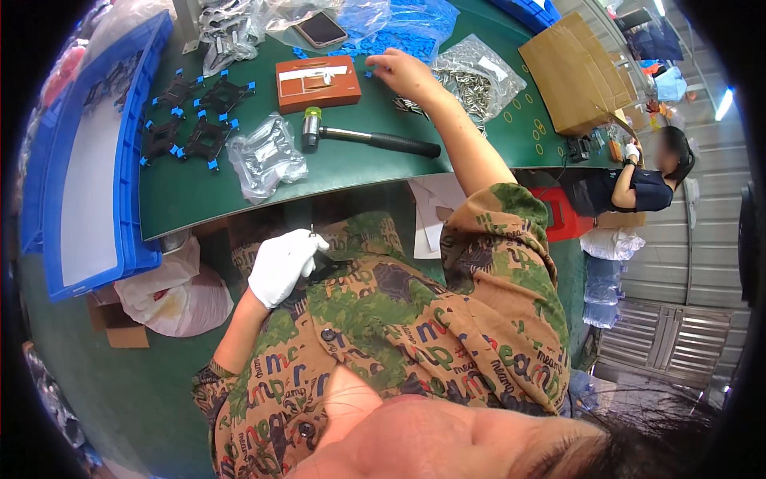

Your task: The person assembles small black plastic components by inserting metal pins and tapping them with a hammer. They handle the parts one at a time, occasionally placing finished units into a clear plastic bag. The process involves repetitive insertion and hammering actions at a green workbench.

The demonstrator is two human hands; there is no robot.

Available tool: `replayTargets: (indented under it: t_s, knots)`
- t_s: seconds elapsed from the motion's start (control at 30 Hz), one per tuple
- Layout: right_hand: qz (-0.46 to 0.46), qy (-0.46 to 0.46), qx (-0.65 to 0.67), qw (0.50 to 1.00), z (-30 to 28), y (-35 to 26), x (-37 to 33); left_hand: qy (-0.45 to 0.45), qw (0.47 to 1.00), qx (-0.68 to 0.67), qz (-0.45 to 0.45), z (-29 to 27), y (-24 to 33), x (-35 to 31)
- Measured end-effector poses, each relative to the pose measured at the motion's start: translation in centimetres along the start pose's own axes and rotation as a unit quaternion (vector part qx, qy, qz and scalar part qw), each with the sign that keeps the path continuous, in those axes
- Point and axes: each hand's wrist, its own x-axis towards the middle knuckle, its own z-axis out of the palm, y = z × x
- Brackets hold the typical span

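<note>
My left hand (289, 265), in a white glove, is held low in front of my shirt, off the table. Its fingers close round a dark part (321, 267), mostly hidden by the glove and the shirt behind. A thin metal tip shows above the fingertips. Bare, my right hand (403, 73) reaches over the table with thumb and forefinger curled together. Right by the fingertips is a small blue piece (369, 74); whether they grip it I cannot tell. Beyond that hand lie many loose blue pieces (383, 44), and a bag of metal pins (475, 92) is beside it.
A rubber-headed hammer (375, 140), an orange box (319, 83) and a bagged part (267, 157) are on the green table. Several black brackets with blue tips (209, 136) stand left, by a blue crate (120, 176). A phone (321, 29), a carton (574, 72) and a co-worker (650, 180) are farther off.
</note>
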Motion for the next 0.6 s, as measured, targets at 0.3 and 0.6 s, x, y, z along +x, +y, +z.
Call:
replayTargets:
  t_s: [0.3,0.6]
  knots:
    - [-0.025,-0.074,-0.049,0.996,1.0,-0.6,1.3,-0.004,1.0,-0.005,-0.001,-0.1,0.1,0.1]
    - [-0.048,-0.06,-0.013,0.997,-0.5,0.4,1.6,-0.001,1.0,0.005,0.011,-0.2,0.1,-0.1]
